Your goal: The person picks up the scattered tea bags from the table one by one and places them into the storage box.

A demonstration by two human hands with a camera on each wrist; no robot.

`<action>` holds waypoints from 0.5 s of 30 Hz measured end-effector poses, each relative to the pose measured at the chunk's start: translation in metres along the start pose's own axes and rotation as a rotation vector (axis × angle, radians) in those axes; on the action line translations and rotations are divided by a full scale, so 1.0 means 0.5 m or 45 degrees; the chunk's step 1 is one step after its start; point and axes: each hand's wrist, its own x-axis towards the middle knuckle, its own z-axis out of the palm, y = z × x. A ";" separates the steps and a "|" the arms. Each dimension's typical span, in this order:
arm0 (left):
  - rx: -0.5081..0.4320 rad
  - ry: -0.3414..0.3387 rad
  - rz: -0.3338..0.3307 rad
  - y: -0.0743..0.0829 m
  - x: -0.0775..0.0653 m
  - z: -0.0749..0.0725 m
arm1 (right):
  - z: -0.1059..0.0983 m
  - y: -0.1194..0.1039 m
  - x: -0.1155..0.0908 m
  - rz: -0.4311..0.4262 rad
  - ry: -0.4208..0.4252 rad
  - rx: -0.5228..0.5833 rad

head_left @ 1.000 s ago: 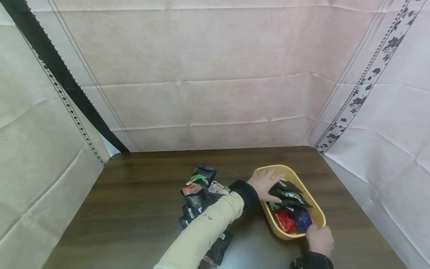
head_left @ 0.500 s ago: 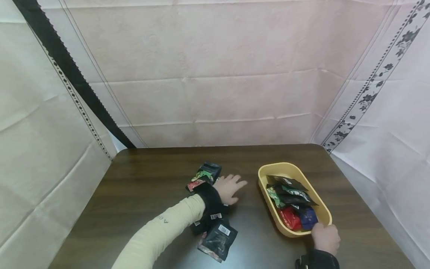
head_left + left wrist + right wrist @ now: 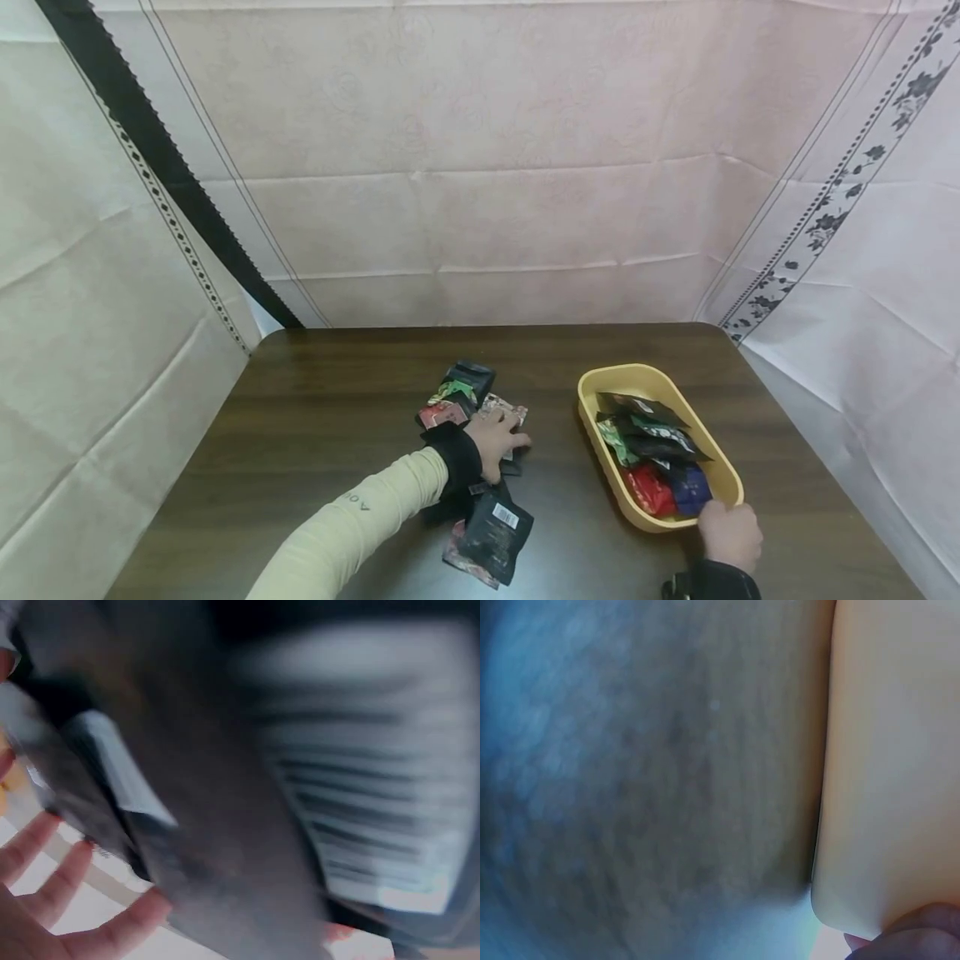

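My left hand lies over a pile of small packets, fingers spread and bent a little downward. In the left wrist view, its fingertips touch the edges of dark packets, blurred and close, with white barcode labels. Around the hand are a black packet with green print, a pinkish-red one, a pale patterned one and a black one with a barcode. My right hand grips the near right corner of a yellow plastic basket; its fingers show at the basket's corner in the right wrist view.
Inside the basket lie black packets, a red packet and a blue packet. Everything stands on a dark wooden table. Pale cloth hangs behind the table and at both sides.
My left hand has moved left from the packets in the basket to the pile and settled lower onto it. My right hand keeps its grip on the basket's corner.
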 end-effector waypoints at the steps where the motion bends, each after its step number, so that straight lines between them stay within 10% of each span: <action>1: -0.007 0.011 0.001 0.000 0.002 0.003 | 0.000 0.001 0.000 -0.002 -0.003 -0.001; 15: 0.032 0.200 0.073 0.007 0.019 0.024 | -0.001 -0.010 -0.007 0.016 0.001 0.011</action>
